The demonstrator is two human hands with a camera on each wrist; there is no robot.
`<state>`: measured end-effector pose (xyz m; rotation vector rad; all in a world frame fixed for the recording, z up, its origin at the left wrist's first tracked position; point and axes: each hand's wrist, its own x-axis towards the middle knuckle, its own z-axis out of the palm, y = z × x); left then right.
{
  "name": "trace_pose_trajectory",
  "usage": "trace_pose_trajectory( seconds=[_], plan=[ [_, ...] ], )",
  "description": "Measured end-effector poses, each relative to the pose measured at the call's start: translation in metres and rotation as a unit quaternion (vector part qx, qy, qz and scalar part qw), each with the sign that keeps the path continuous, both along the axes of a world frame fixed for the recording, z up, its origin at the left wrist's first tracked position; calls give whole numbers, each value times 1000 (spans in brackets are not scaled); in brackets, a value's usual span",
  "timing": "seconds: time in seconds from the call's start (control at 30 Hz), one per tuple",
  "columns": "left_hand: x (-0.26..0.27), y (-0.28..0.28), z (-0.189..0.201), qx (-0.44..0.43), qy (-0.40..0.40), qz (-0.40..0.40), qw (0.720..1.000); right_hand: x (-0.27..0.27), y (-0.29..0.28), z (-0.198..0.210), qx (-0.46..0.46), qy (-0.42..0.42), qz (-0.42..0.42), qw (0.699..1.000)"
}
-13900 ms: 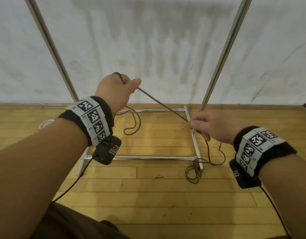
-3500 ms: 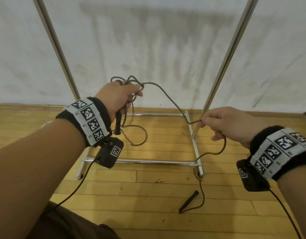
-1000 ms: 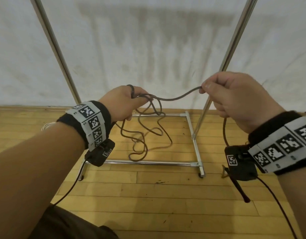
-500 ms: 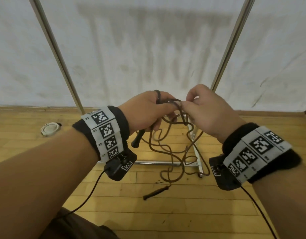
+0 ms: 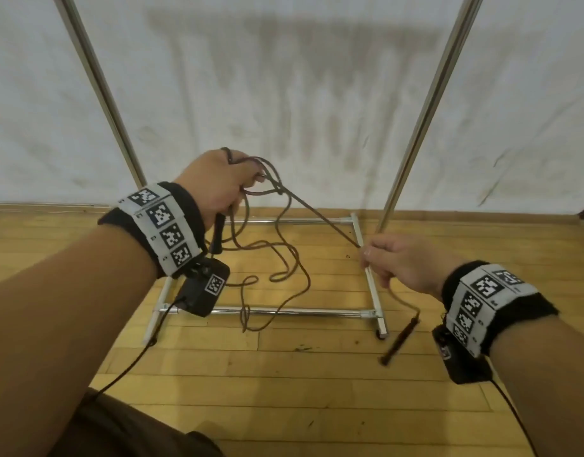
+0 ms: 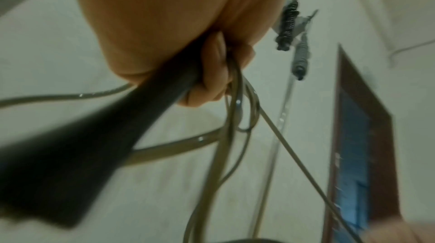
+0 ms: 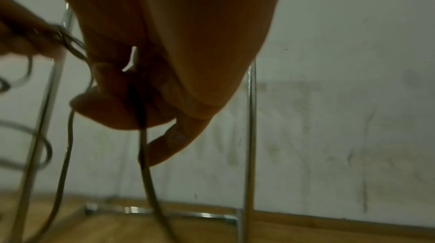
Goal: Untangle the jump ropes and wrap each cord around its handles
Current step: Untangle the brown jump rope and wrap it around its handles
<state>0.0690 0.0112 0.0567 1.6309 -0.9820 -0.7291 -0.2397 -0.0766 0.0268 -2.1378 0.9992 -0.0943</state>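
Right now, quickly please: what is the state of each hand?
Left hand: closed around one black handle and loops of the jump rope cord.
Right hand: fingers pinch the same cord, taut between the hands; the other handle dangles below.

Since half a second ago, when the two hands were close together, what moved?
The right hand swung down and to the right, away from the left hand, drawing a stretch of cord taut between them. The loose handle now dangles under the right hand instead of hanging in the middle. The left hand went on gripping the other handle and the loops; the metal rack stayed put.
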Motion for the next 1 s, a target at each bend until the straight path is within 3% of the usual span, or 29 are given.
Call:
trace_pose_trajectory(
  seconds=[0.07,0.13,0.2,0.27,0.53,0.67,0.83,1.0],
  plan=[
    [8,2,-3,26,-43,3,999,-7,-3,-7,-8,38,-13,999],
    [8,5,-4,77,-158,-14,984,-5,-4,-1,-20,21,-28,999],
    [-1,9,-2,114,-251,-36,961,4,-3,14,-44,-32,-23,998],
    [-10,12,-1,129,-268,-62,953,13,0,35,-59,-105,-1,993],
    [-39,12,2,80,-163,-132,975,34,28,74,-99,-170,51,979],
    [-53,13,5,71,-109,-172,976,42,32,70,-157,-155,9,975],
    [-68,14,1,53,28,-257,965,44,32,64,-188,-154,-51,969],
    [-64,18,2,56,11,-265,963,32,23,69,-228,-173,-98,953]
  ],
)
